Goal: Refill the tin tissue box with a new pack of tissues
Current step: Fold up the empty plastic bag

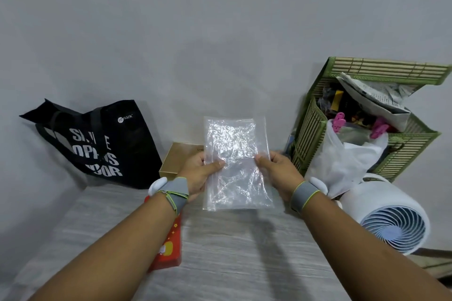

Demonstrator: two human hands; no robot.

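A clear, crinkled plastic tissue pack (234,161) is held upright above the table between both hands. My left hand (199,173) pinches its left edge, thumb on the front. My right hand (276,173) pinches the right edge the same way. Behind the pack and my left hand a gold tin box (177,160) rests on the table by the wall, partly hidden. A red box (168,244) with yellow marks lies under my left forearm, mostly covered.
A black tote bag (97,144) with white lettering leans on the wall at the left. A green bamboo basket (367,117) full of clutter and a white plastic bag (342,161) stand at the right. A white fan (391,217) sits at the front right on the grey table (244,264).
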